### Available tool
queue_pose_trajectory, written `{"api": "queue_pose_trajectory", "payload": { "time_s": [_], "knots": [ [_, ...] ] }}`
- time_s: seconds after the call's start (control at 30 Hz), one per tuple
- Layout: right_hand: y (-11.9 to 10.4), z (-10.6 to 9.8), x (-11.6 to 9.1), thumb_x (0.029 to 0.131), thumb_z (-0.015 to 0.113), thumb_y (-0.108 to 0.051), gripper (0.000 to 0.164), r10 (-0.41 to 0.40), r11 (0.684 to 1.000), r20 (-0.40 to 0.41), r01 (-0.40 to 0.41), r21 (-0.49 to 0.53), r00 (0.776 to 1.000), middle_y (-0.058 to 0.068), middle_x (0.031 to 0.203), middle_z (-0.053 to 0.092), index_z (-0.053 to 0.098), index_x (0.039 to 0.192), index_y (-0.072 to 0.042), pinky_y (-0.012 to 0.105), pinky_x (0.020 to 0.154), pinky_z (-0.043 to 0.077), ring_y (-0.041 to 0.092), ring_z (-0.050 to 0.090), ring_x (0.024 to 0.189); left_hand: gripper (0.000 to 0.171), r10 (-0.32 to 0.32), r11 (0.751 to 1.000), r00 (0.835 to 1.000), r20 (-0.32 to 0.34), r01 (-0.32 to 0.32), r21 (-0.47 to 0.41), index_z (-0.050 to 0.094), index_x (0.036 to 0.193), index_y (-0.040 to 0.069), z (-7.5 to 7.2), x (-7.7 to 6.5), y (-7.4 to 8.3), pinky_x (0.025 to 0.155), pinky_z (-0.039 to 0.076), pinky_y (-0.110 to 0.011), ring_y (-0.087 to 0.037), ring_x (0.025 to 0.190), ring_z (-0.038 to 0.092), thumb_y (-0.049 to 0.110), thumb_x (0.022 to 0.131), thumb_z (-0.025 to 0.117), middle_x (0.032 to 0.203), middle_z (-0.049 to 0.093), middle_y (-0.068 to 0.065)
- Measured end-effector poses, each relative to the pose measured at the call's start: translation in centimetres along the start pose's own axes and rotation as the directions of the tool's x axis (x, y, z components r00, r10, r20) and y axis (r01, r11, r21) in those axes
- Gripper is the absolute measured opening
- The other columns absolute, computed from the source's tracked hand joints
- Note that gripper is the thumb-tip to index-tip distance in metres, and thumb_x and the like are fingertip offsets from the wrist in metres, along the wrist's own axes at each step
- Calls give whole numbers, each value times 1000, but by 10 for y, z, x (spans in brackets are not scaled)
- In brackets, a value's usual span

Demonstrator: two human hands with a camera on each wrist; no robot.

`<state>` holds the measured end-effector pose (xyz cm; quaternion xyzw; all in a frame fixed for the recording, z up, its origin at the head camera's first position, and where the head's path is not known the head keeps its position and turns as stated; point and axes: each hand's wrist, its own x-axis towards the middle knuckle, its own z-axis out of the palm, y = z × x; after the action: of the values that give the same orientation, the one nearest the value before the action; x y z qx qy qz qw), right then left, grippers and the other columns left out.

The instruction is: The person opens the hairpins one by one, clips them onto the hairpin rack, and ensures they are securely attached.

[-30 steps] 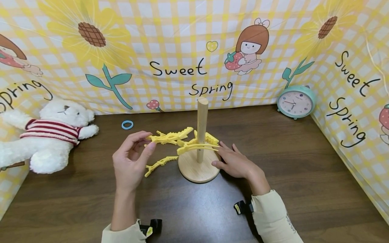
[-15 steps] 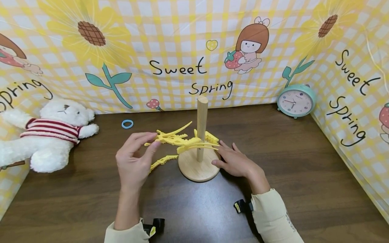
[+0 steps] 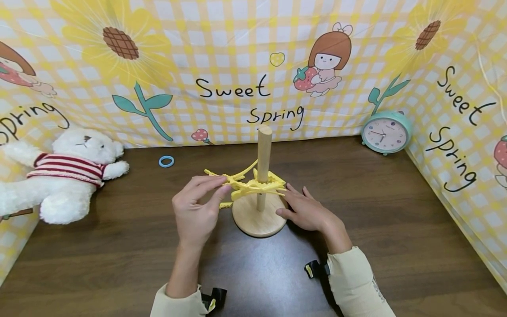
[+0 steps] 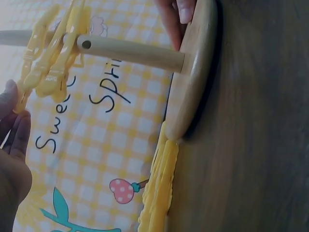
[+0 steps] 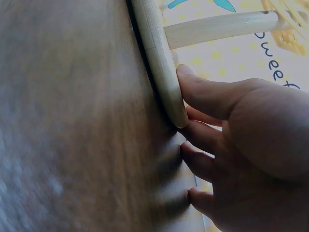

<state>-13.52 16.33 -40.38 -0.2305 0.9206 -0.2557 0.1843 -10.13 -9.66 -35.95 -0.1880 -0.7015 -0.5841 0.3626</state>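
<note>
Editor: What are the hands doing at the brown wood-grain table (image 3: 273,286)?

Reporter: The left hand (image 3: 200,213) pinches 1 end of a branching yellow plastic piece (image 4: 35,47), thumb and fingertips clamped on it; the piece sits high beside the round pale wooden post (image 3: 264,154); the end grip likely leaves its far side free to reach past; contact with the post is unclear.

Editor: And the right hand (image 3: 310,214)?

Reporter: Its thumb and forefinger clasp the rim of the round pale wooden base (image 3: 257,228); the other fingers lie apart, low by the tabletop; the hold is probably there to steady everything above.

Editor: The rest of the yellow?

Reporter: A cluster of yellow plastic pieces (image 4: 50,84) hangs around the post, near 1 small dark hole (image 4: 86,44); what bears them is hidden; further yellow plastic pieces (image 4: 161,188) lie just beside the base, too overlapped to count.
</note>
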Motion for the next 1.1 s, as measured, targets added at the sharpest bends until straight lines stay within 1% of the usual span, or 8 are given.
{"api": "queue_pose_trajectory", "payload": {
  "time_s": [0.13, 0.33, 0.53, 0.67, 0.8, 0.9, 1.1],
  "knots": [
    [0, 0, 0, 106, 57, -30, 61, -2, 1000, -1, 2, 10, 1000, 13, 162, 31, 35, 158, -7, 58, 121, -2, 30, 10, 154, 25, 3, 1000, 1000, 0, -3, 7, 79, 91, -5, 5, -1, 2, 76, 57, -23, -20, 81, 70, -18, 70, 84, 88, 74, -15],
    [1, 0, 0, 106, 56, -31, 61, -4, 1000, -5, 4, 8, 1000, 14, 164, 28, 34, 159, -9, 59, 121, -1, 32, 12, 153, 22, 54, 997, 999, 9, -54, 47, 80, 90, -3, 12, -2, 2, 80, 56, -23, -28, 81, 70, -13, 72, 86, 88, 75, -13],
    [1, 0, 0, 105, 57, -32, 64, -7, 1000, -11, 7, -8, 1000, 14, 163, 29, 32, 159, -7, 59, 121, 1, 33, 17, 152, 22, 85, 994, 996, 36, -87, 68, 80, 92, -2, 17, -4, 1, 80, 55, -25, -28, 83, 69, -10, 73, 86, 90, 75, -10],
    [1, 1, 1, 106, 56, -32, 62, 5, 1000, 0, -5, 3, 1000, 14, 163, 28, 34, 158, -8, 58, 121, -1, 31, 13, 153, 22, 85, 992, 996, 39, -88, 91, 80, 94, -3, 16, -5, 0, 82, 54, -25, -27, 87, 68, -9, 74, 86, 93, 76, -10],
    [1, 1, 2, 106, 56, -31, 62, 7, 1000, 6, -7, 11, 1000, 11, 164, 28, 33, 159, -9, 58, 121, -2, 28, 8, 154, 24, 89, 991, 995, 50, -93, 99, 79, 96, -5, 13, -3, -1, 85, 53, -24, -29, 90, 68, -11, 74, 85, 95, 75, -12],
    [2, 1, 2, 106, 56, -31, 62, 0, 1000, 2, 0, 12, 1000, 9, 164, 29, 32, 159, -8, 58, 121, -2, 27, 8, 154, 26, 85, 992, 994, 66, -91, 93, 78, 97, -6, 10, -2, -1, 85, 53, -24, -29, 90, 68, -11, 73, 86, 97, 75, -12],
    [2, 1, 1, 106, 55, -31, 62, -1, 1000, 2, 1, 20, 1000, 11, 164, 28, 32, 159, -8, 59, 121, -1, 30, 10, 154, 27, 69, 993, 993, 92, -77, 85, 79, 98, -3, 8, -1, -2, 84, 53, -23, -27, 90, 69, -9, 72, 87, 98, 75, -11]
  ]
}}
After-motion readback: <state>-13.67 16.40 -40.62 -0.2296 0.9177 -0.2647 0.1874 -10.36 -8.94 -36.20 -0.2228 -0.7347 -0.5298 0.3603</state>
